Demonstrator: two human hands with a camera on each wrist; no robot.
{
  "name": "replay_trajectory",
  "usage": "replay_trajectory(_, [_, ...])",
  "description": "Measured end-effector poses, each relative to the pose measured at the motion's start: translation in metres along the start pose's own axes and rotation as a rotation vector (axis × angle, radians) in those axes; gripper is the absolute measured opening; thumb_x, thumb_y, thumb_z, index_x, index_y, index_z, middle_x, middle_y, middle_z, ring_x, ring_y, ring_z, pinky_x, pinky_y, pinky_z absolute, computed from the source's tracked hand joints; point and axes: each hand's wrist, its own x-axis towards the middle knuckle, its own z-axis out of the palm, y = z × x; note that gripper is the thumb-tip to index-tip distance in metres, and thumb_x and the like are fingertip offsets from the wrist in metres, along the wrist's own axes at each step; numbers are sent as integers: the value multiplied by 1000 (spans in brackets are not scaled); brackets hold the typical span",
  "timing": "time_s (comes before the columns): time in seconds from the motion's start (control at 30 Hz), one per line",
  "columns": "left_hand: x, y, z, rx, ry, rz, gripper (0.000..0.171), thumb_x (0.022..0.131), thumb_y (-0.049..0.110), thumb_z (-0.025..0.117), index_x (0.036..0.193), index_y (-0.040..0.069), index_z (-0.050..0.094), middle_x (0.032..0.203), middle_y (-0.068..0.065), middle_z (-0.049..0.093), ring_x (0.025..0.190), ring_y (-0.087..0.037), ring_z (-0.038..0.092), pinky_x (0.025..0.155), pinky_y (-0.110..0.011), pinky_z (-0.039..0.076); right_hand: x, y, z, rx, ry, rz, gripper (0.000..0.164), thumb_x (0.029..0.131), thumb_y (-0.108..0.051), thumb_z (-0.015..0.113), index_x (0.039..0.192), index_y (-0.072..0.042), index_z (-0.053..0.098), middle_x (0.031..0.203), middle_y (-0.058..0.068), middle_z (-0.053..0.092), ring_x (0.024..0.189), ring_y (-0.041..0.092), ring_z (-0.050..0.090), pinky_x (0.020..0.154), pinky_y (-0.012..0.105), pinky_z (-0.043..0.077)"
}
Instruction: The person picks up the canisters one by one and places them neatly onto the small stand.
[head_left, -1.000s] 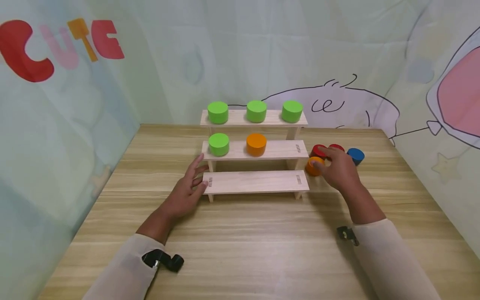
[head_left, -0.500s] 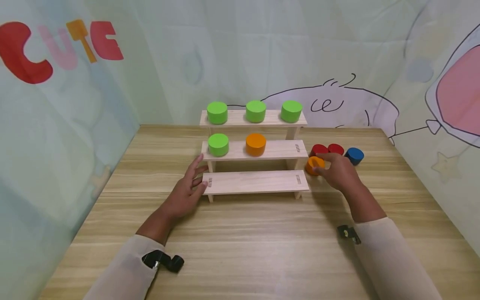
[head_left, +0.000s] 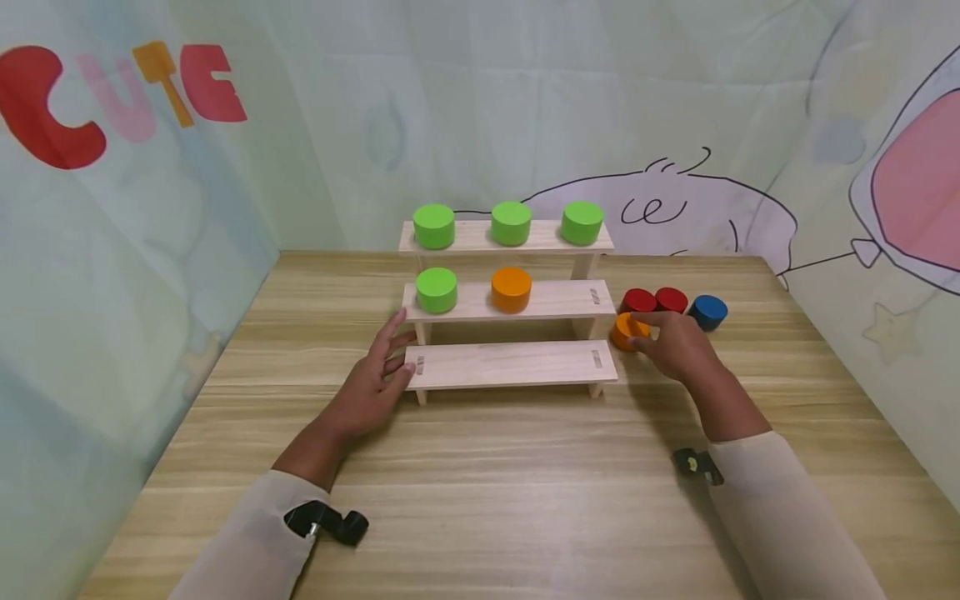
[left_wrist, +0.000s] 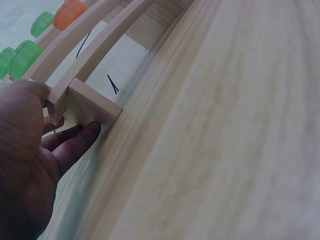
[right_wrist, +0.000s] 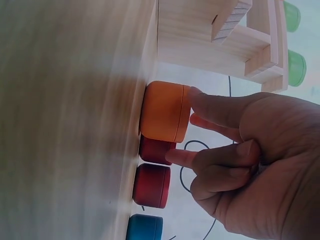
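A pale three-level wooden shelf [head_left: 510,364] stands mid-table. Green cylinders [head_left: 512,223] sit on its top level; a green one [head_left: 437,289] and an orange one [head_left: 511,289] stand on the middle level. My left hand [head_left: 367,387] rests against the shelf's left end, fingers loosely extended; in the left wrist view they lie beside a leg [left_wrist: 92,102]. At the shelf's right side, my right hand [head_left: 678,346] pinches a second orange cylinder [right_wrist: 162,111] by its upper rim with thumb and index finger. That cylinder stands on the table; the other right fingers are curled.
Two red cylinders [head_left: 671,300] stand just behind the held orange one, very close to the right fingers. A blue cylinder [head_left: 708,312] is farther right. The wooden table [head_left: 495,492] ends at a printed cloth backdrop [head_left: 337,125] behind and at the sides.
My right index finger has drawn back slightly from the near red cylinder to the orange one's rim. The left hand and shelf stay in place.
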Motion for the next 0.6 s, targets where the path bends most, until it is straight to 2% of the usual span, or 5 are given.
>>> replay_trajectory(0.47, [0, 2, 0, -7, -1, -5, 81, 114, 4, 50, 177, 23, 4, 170, -33, 39, 147, -53, 55, 113, -63, 53, 2, 0, 1, -29, 0, -9, 52, 105, -24, 75, 152, -5, 64, 153, 35, 58, 113, 42, 59, 74, 34, 49])
replay_trajectory(0.6, [0, 1, 0, -5, -2, -3, 81, 114, 4, 50, 177, 22, 4, 170, -33, 39, 147, -53, 55, 113, -62, 53, 4, 3, 1, -32, 3, -9, 51, 105, -24, 75, 152, -5, 64, 156, 35, 56, 118, 43, 59, 76, 34, 50])
